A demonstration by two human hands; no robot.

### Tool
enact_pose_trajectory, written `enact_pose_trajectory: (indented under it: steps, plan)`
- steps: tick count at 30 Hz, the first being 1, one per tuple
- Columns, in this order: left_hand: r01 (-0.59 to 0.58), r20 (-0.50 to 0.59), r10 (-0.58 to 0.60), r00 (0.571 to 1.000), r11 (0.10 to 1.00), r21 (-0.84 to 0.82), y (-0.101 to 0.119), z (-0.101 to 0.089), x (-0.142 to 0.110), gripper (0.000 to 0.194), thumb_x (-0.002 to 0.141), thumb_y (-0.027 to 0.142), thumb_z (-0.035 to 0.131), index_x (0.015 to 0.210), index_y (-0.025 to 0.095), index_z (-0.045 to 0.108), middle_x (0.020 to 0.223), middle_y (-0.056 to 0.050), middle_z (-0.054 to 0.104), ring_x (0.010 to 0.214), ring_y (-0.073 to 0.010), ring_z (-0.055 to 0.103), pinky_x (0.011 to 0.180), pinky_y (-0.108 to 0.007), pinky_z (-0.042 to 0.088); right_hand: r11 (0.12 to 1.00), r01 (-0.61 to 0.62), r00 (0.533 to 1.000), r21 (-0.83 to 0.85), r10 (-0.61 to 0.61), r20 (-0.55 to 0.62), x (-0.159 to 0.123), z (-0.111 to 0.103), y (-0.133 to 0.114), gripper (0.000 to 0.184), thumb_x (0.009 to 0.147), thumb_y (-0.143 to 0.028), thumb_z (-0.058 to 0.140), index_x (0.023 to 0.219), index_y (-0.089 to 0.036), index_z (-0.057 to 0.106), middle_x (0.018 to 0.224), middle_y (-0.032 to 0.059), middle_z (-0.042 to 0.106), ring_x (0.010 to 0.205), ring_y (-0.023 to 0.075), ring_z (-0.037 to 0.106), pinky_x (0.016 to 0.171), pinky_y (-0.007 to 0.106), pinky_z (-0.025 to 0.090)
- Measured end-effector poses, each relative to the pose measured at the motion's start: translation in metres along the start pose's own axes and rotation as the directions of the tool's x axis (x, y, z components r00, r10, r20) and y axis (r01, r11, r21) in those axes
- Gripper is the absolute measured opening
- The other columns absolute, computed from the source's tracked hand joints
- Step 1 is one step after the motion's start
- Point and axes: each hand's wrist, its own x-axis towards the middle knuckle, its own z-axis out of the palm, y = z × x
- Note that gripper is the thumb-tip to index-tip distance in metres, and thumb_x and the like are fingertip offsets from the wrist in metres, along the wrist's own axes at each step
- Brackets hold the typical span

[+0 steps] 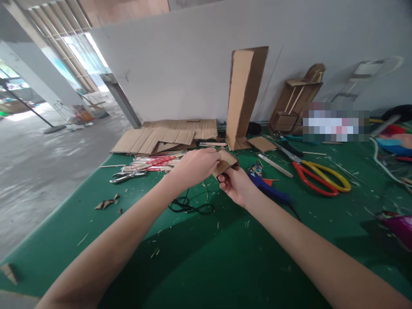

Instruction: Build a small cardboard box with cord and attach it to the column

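Matt cardboard piece (228, 159), shiny metal pliers (131, 174), smooth tabletop (74, 210) (with a faint sheen).

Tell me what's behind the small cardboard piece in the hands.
Farther back, the tall cardboard stands on the green table before the grey wall. What the cardboard piece, left hand and right hand cover is hidden.

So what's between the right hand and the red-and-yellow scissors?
Between the right hand and scissors, the head view shows a blue tool, an orange piece and a pale strip.
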Motion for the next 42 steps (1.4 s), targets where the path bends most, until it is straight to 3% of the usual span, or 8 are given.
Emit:
enact_pose_trajectory:
  steps: [15,22,28,42]
  plan:
    - [0.003,0.029,-0.002,1.000,0.999,-0.039,0.0004,-0.0046,-0.0011,0.026,0.092,0.017,0.039,0.078,0.017,0.061,0.082,-0.002,0.062,0.068,-0.0125,0.055,0.056,-0.026,0.034,0.998,0.067,0.997,0.002,-0.067,-0.044,-0.0022,0.0064,0.0037,0.017,0.069,-0.005,0.058,0.079,-0.018,0.053,0.049,-0.0097,0.049,0.040,0.0020,0.044,0.034,0.010,0.032]
    - [-0.001,0.001,0.001,1.000,1.000,-0.017,-0.0012,0.0000,-0.0024,0.024,0.093,0.019,0.039,0.089,0.016,0.063,0.085,-0.003,0.061,0.071,-0.0135,0.057,0.055,-0.027,0.033,0.996,0.089,0.996,-0.033,-0.089,-0.010,0.0003,0.0064,0.0048,0.012,0.069,-0.010,0.062,0.075,-0.017,0.055,0.048,-0.0086,0.049,0.041,0.0033,0.044,0.035,0.012,0.035]
    - [0.012,-0.011,-0.012,1.000,1.000,-0.008,-0.0009,0.0012,-0.0019,0.024,0.094,0.020,0.039,0.087,0.016,0.062,0.083,-0.003,0.061,0.067,-0.0120,0.056,0.053,-0.027,0.031,0.994,0.102,0.995,-0.042,-0.102,0.004,0.0017,0.0035,0.0048,0.012,0.068,-0.011,0.062,0.075,-0.017,0.055,0.046,-0.0087,0.048,0.042,0.0037,0.044,0.036,0.013,0.036]
    - [0.038,0.027,-0.037,0.999,0.998,-0.052,0.0022,-0.0015,-0.0020,0.025,0.093,0.021,0.040,0.087,0.015,0.063,0.085,-0.005,0.062,0.068,-0.0125,0.057,0.052,-0.026,0.033,0.992,0.114,0.993,-0.055,-0.115,-0.022,0.0039,0.0032,0.0075,0.015,0.066,-0.011,0.063,0.072,-0.018,0.052,0.044,-0.0101,0.046,0.038,0.0025,0.040,0.036,0.013,0.029]
